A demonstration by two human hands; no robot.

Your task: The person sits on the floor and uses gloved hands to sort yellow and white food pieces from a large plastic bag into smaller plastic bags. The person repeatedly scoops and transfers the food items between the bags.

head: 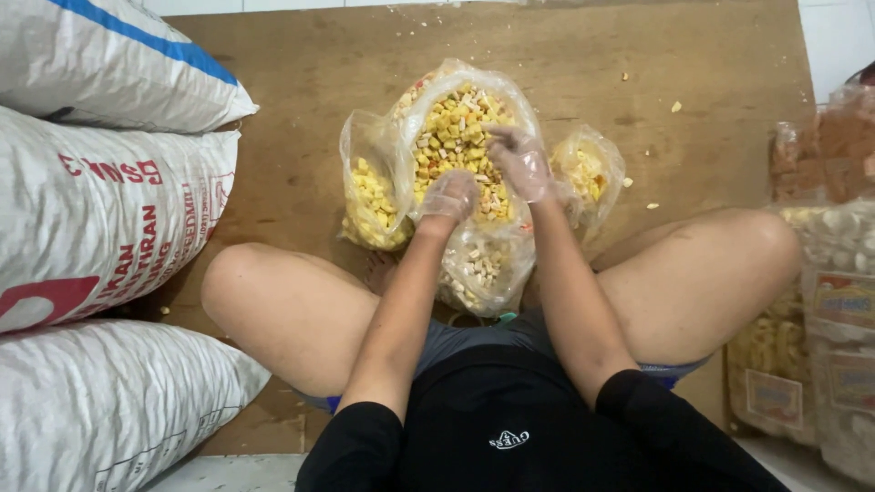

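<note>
I sit cross-legged on a brown cardboard sheet [301,82]. In front of me stands a large clear plastic bag [456,128] full of yellow and white snack cubes. My left hand [448,195], in a thin clear glove, rests fisted on the cubes at the bag's near side. My right hand [521,162], also gloved, reaches into the bag with fingers curled among the cubes. A smaller bag of yellow pieces [372,193] leans at the left, another small bag [588,173] at the right, and a bag of pale pieces [478,269] lies nearest my lap.
Three big white woven sacks [100,210] are stacked along the left. Packed clear bags of snacks [834,301] pile up at the right edge. A few crumbs [675,107] lie scattered on the cardboard. White tiled floor shows at the far right corner.
</note>
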